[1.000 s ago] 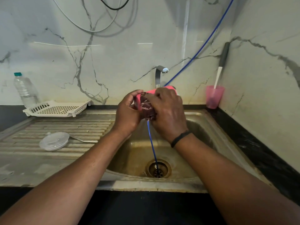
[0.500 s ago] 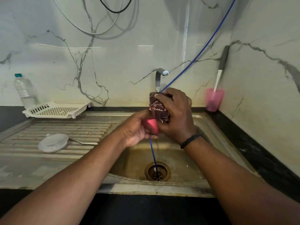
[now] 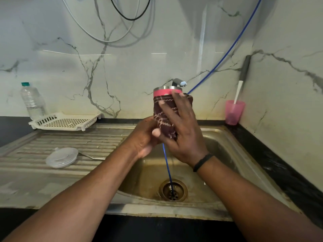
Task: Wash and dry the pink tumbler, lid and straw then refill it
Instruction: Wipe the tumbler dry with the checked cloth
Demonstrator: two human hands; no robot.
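Head view, the only one. The pink tumbler [image 3: 166, 93] was held upright over the sink [image 3: 216, 137], in front of the tap [image 3: 179, 82], with only its pink top band and steel rim showing. A dark patterned cloth [image 3: 165, 117] was wrapped round most of its body.

The right hand [image 3: 181, 135] lay spread over the cloth, fingers long and pressing it flat to the tumbler's wall, thumb low at the cloth's bottom edge. Likely a drying wipe, the palm keeping the cloth in full contact.

The left hand [image 3: 144, 139] curled under and around the tumbler's base, gripping it; probably the anchor while the other hand works the cloth. Holding over the basin would let drips fall in.

The clear lid [image 3: 61, 157] lay on the ribbed draining board left of the basin, well apart from the hands, with a thin metal piece, perhaps the straw [image 3: 90, 156], just beside it. I could not tell for sure.

A blue hose [image 3: 167, 170] ran from the wall down into the drain. A white rack [image 3: 68, 121], a water bottle [image 3: 33, 102] and a pink cup [image 3: 234, 111] with a brush stood along the counter's back edge.
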